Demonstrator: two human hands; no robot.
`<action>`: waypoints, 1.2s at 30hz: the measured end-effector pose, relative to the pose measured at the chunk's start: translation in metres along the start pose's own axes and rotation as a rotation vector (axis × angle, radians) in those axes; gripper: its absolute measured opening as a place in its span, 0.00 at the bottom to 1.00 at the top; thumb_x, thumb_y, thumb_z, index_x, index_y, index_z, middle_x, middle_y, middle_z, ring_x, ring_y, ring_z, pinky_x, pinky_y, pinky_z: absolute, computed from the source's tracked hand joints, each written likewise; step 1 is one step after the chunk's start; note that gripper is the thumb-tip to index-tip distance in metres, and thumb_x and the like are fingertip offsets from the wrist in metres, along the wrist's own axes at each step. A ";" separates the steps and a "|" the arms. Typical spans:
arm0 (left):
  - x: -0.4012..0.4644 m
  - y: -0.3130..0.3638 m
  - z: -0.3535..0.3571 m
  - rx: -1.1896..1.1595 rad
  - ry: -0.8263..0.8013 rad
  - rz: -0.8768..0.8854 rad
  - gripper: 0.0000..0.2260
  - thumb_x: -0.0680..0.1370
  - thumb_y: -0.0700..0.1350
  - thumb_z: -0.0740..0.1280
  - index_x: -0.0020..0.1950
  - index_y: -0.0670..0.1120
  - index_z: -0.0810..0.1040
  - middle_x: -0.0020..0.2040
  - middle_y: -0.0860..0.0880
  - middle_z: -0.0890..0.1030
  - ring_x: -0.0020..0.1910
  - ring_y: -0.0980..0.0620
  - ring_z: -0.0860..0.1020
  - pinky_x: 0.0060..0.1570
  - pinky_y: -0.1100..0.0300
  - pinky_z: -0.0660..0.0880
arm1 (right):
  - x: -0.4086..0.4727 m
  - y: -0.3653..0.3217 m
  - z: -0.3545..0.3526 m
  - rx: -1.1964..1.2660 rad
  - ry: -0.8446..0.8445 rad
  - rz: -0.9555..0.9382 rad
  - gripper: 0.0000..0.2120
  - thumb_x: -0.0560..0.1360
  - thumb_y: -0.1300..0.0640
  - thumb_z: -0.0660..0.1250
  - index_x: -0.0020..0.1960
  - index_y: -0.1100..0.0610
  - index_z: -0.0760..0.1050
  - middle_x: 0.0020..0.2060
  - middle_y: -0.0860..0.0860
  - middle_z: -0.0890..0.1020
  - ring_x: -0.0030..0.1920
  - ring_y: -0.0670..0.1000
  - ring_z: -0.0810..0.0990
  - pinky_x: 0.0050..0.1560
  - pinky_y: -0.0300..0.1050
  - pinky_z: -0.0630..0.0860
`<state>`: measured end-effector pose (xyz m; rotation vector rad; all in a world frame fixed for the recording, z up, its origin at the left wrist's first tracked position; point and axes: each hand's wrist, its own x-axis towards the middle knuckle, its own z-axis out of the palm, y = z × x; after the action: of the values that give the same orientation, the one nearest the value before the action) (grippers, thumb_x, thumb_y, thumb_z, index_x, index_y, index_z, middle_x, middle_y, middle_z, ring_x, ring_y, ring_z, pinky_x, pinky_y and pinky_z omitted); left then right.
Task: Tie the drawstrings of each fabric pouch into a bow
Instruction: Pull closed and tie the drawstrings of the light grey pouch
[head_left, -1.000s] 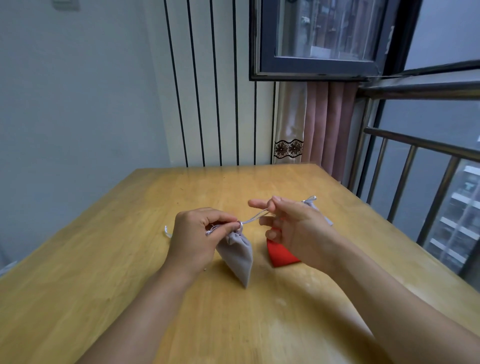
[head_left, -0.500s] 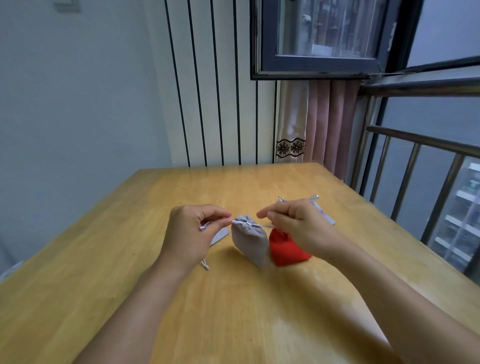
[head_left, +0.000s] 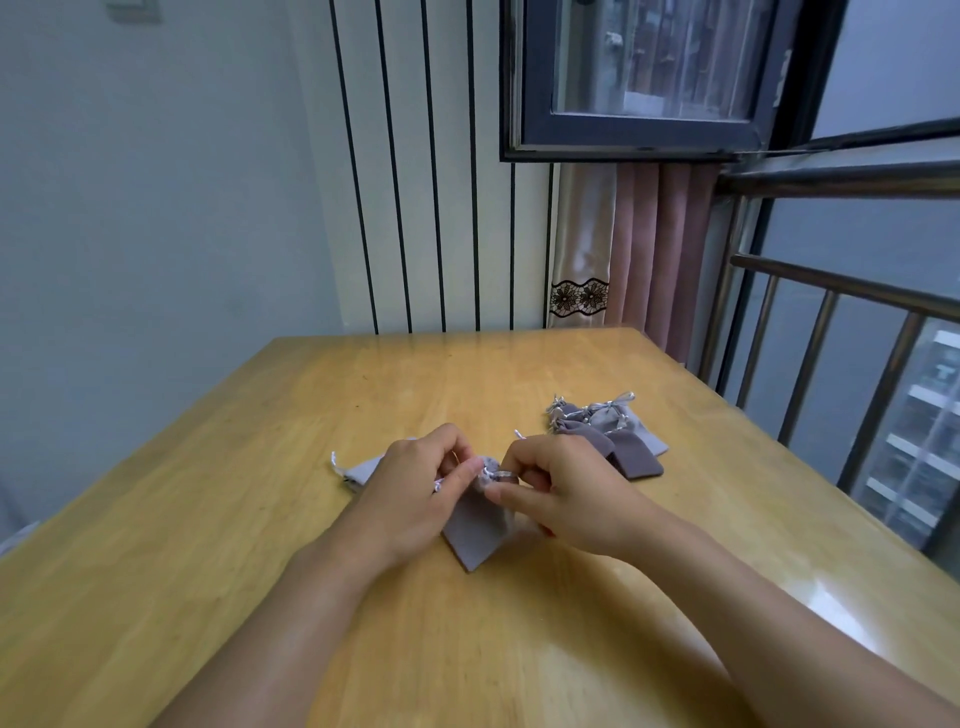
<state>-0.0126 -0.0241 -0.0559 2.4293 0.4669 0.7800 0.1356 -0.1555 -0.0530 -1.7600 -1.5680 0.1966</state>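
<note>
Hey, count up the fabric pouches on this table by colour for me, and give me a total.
Light grey pouches: 3, namely the one in the hands, one behind the left hand, and one in the pile on the right
Dark grey pouches: 2, both in the pile
Total: 5, though the overlapping pile could hide more.

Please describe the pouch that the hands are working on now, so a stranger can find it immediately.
On the wooden table, look near its middle, between both hands. The grey pouch lies there, its silver drawstrings pinched by the left hand and right hand. Unlike the pile of grey pouches far right, it is being handled.
</note>
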 end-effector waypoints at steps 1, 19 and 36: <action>0.000 -0.001 0.000 0.013 -0.021 -0.014 0.09 0.80 0.50 0.65 0.42 0.49 0.76 0.35 0.50 0.80 0.36 0.53 0.76 0.38 0.59 0.71 | 0.000 -0.001 0.000 0.015 -0.006 -0.007 0.15 0.77 0.47 0.70 0.39 0.56 0.76 0.24 0.50 0.71 0.28 0.45 0.68 0.32 0.50 0.68; 0.003 0.002 -0.012 -0.516 -0.102 -0.061 0.14 0.70 0.57 0.72 0.37 0.46 0.85 0.49 0.52 0.76 0.44 0.60 0.76 0.44 0.67 0.69 | 0.004 0.002 -0.017 0.068 0.097 0.154 0.16 0.77 0.52 0.71 0.30 0.47 0.75 0.35 0.43 0.78 0.35 0.47 0.75 0.39 0.41 0.72; -0.004 0.020 -0.004 -0.865 -0.107 -0.250 0.14 0.75 0.48 0.68 0.50 0.38 0.84 0.53 0.43 0.85 0.58 0.48 0.82 0.63 0.53 0.72 | 0.004 -0.009 -0.011 0.593 0.040 0.356 0.16 0.82 0.56 0.62 0.37 0.57 0.74 0.28 0.46 0.66 0.27 0.45 0.62 0.30 0.40 0.61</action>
<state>-0.0152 -0.0406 -0.0434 1.5629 0.2933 0.5722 0.1358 -0.1575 -0.0383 -1.5269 -1.0091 0.7169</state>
